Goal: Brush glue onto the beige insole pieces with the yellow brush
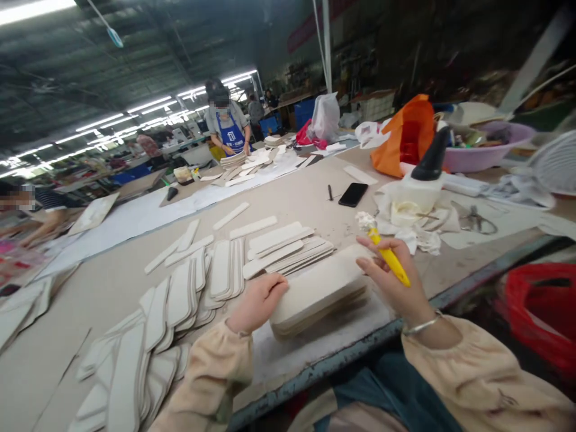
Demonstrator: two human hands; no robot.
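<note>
Before me, near the table's front edge, lies a stack of long off-white flat panels (321,285) with rounded corners. My left hand (261,300) is closed at the left end of the stack, thumb and fingers on the edge of the top panel. A yellow-handled brush (391,258), its bristles caked white, is held in my right hand (398,273). The fingertips of that hand are at the right end of the top panel. Just beyond the stack lie more narrow off-white strips (288,249), piled and overlapping.
More loose strips (130,360) spread over the left side. A black phone (353,194), a glue container (411,195), scissors (477,222) and an orange bag (396,141) sit at right. A red bag (517,318) hangs beside the table. A co-worker in a blue apron (231,135) stands across.
</note>
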